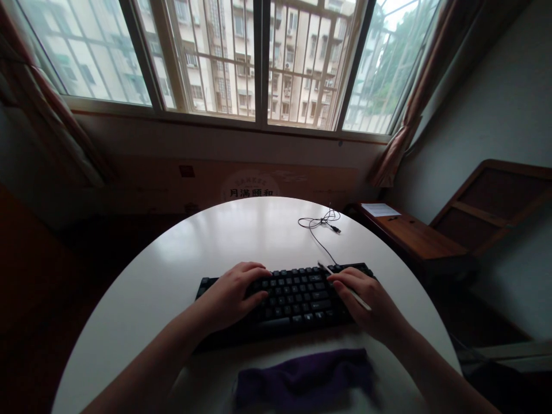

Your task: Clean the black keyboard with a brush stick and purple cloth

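A black keyboard (288, 296) lies on the round white table (129, 322), its left end partly under my left hand (235, 290). That hand rests on the keys with its fingers stretched out and the thumb apart. My right hand (362, 293) is closed in a pinch around a thin brush (361, 301) with a pale handle and a dark tip. The brush tip is over the upper right part of the keyboard, near the top row; whether it touches the keys I cannot tell. A folded purple cloth (302, 379) lies in front of the keyboard.
The keyboard's black cable (313, 221) lies coiled near the table's far edge, its USB plug showing. To the right, a wooden chair (422, 233) holds a sheet of paper (380, 210). A barred window (259, 69) with curtains is ahead.
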Motion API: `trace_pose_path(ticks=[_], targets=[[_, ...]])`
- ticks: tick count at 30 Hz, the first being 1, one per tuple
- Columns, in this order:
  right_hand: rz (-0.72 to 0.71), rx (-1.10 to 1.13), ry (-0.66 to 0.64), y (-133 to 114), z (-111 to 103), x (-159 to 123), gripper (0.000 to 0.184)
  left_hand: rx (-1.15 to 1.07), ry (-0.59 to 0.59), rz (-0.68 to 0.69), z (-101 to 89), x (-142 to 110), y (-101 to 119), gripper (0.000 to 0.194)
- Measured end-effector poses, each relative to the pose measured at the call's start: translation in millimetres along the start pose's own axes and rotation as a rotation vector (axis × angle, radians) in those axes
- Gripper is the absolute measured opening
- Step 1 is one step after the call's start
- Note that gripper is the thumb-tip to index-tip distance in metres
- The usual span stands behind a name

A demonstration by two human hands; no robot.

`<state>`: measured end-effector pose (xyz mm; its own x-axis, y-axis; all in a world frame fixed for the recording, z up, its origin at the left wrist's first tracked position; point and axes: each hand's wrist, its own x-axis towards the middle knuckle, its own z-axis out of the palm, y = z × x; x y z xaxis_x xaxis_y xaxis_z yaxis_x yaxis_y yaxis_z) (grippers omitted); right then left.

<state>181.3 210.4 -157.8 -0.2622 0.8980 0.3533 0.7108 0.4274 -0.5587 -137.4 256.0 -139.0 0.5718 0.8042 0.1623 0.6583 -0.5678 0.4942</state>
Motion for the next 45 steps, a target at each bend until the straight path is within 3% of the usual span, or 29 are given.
trace_pose_path(ticks=[7, 15, 37, 45], targets=[[-0.004, -0.108, -0.096, -6.5, 3.3, -0.9, 0.037, 0.091, -0.066, -0.018, 5.2, 0.6, 2.1, 0.048], [-0.098, -0.245, -0.246, -18.6, -9.6, -5.5, 0.033, 0.148, -0.089, -0.078, 9.0, 3.3, 0.9, 0.052], [-0.093, -0.221, -0.303, -24.0, -20.5, -10.8, 0.029, 0.214, -0.091, -0.072, 8.8, 4.5, 3.5, 0.051], [-0.029, -0.219, -0.413, -37.0, -27.0, -48.8, 0.029, 0.22, -0.098, -0.078, 9.1, 6.6, 4.4, 0.05]])
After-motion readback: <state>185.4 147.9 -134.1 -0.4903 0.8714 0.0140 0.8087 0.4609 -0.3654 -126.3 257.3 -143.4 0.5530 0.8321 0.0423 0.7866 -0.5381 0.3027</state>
